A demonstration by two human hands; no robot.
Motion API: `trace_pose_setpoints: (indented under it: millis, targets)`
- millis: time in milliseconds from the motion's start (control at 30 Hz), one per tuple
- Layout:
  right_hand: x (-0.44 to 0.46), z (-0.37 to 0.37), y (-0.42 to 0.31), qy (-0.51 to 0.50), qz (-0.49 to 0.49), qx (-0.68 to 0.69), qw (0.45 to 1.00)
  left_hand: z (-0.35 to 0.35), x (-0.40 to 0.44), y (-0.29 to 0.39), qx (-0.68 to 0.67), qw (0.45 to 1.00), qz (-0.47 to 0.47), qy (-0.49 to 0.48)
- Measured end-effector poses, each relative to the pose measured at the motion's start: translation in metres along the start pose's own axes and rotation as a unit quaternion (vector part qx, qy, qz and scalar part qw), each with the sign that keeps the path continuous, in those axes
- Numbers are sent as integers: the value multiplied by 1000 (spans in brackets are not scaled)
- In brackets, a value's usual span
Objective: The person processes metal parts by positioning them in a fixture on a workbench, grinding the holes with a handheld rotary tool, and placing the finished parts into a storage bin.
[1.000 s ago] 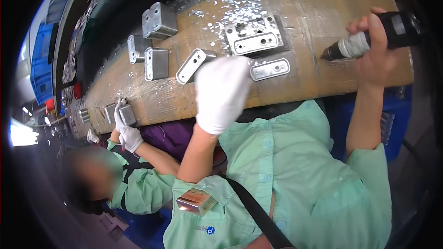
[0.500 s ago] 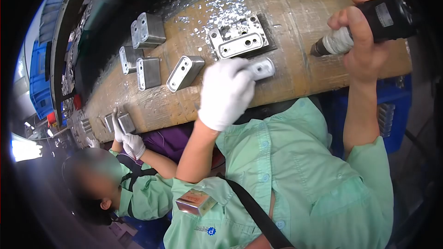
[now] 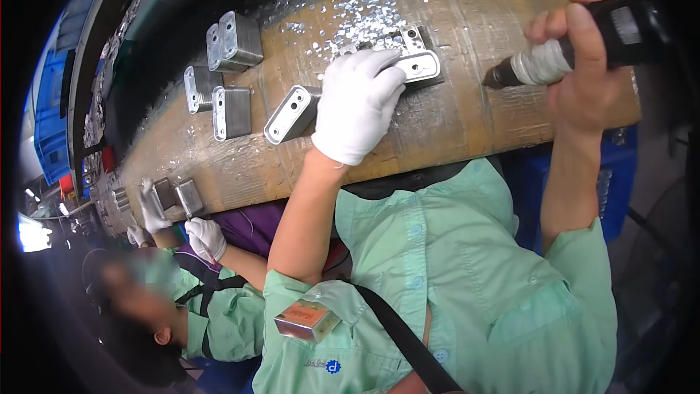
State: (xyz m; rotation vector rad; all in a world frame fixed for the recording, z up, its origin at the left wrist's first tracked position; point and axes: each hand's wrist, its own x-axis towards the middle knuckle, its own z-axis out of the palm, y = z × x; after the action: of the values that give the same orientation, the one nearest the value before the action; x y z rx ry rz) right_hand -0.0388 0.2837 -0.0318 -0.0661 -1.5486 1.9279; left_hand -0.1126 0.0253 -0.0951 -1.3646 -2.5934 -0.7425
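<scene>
My left hand (image 3: 361,102), in a white glove, is closed around an oblong metal plate (image 3: 424,66) with a rounded end and a hole. The plate lies over a metal fixture block (image 3: 413,38), mostly hidden by the plate and my glove. My bare right hand (image 3: 583,66) grips a black power driver (image 3: 620,29) with pale wrapping around its neck. The driver's dark tip points left, close to the tabletop, right of the fixture. Left of my glove, a finned metal block (image 3: 292,113) leans at an angle on the table.
Several more finned blocks (image 3: 237,113) stand at the left of the worn table (image 3: 503,22). Small shiny metal discs (image 3: 364,18) are scattered behind the fixture. A co-worker's gloved hand (image 3: 205,239) is at the lower left. A blue crate (image 3: 605,190) sits below the table.
My left hand has moved the metal plate up from the table's near side onto the fixture. The driver has shifted slightly. The co-worker's hands have moved apart.
</scene>
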Motion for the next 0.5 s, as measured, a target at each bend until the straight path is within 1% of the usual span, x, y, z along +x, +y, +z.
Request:
trace_pose_setpoints:
  millis: [133,200,300,433,500]
  targets:
    - [19,40,-12,-98,0,32,995,7,-7,-5,-30,999,-22,29]
    - [11,89,-18,18,-109,-39,993,2,-13,-8,-25,999,-25,32]
    - [11,103,-30,36,-64,-13,997,-3,-17,-10,-17,999,-22,27]
    - [8,109,-27,38,-63,0,997,0,-19,-10,4,999,-19,44]
    - [10,94,-17,9,-48,14,999,-5,-14,-7,-11,999,-21,28]
